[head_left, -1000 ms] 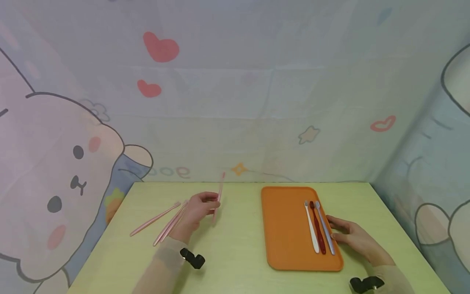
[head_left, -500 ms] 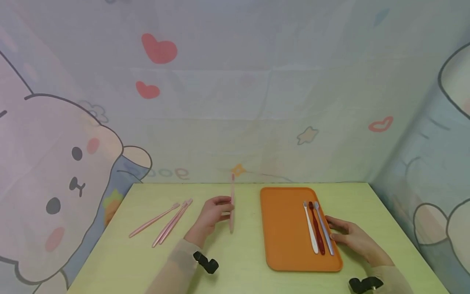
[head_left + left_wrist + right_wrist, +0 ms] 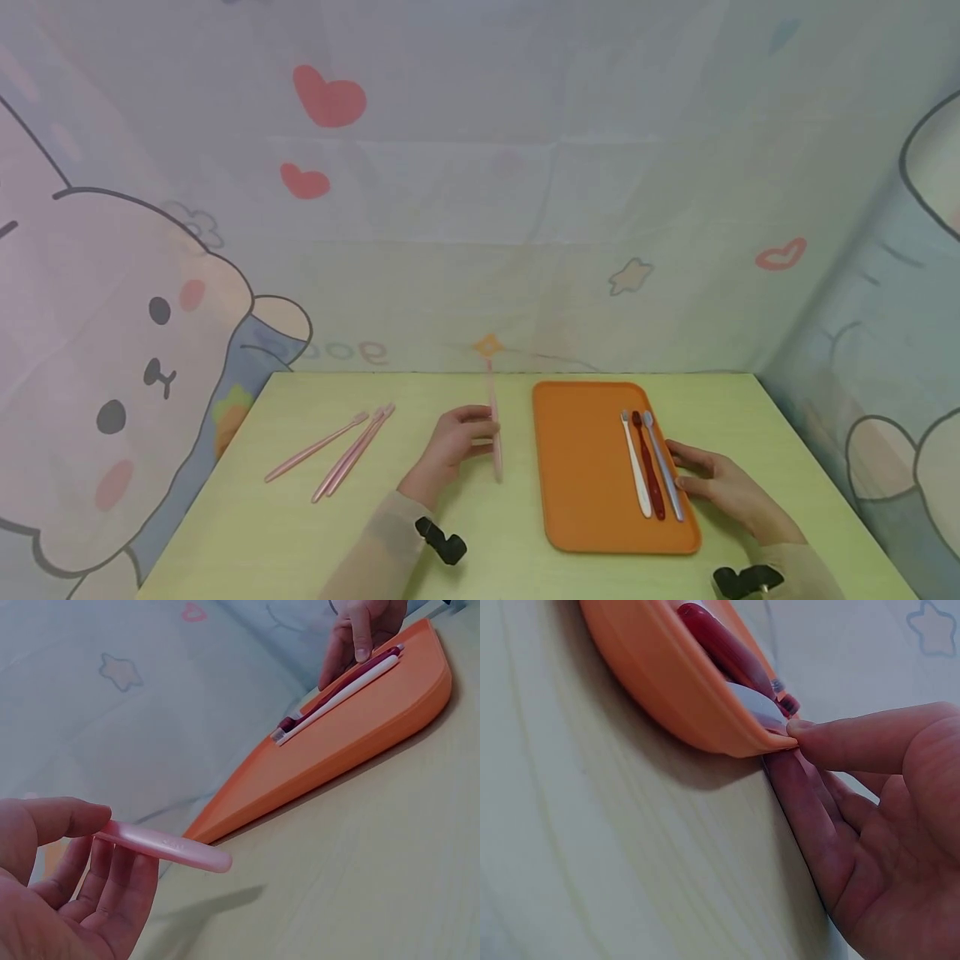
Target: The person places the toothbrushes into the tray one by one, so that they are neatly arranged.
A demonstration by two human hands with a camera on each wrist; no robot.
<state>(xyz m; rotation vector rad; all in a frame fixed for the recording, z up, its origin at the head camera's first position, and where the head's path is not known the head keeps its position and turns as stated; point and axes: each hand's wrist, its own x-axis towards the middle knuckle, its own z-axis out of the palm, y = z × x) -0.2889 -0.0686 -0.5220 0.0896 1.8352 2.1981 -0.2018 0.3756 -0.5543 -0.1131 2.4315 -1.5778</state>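
In the head view my left hand (image 3: 456,437) pinches a pink toothbrush (image 3: 497,457) by its handle, above the table and left of the orange tray (image 3: 581,467). The left wrist view shows the thumb on top of the pink handle (image 3: 169,846), with the fingers beneath. On the tray's right side lie a white toothbrush (image 3: 636,467), a dark red toothbrush (image 3: 650,471) and a pale purple toothbrush (image 3: 666,473), side by side. My right hand (image 3: 723,485) grips the tray's right rim; in the right wrist view its thumb is above the edge and its fingers below.
Several more pink toothbrushes (image 3: 352,454) lie on the left of the pale yellow table (image 3: 240,533), one apart from the others. A printed cloth (image 3: 480,192) hangs behind the table and along both sides.
My left hand has moved rightward with the pink toothbrush, away from the pink ones on the table and closer to the tray. The right hand and the tray stay put.
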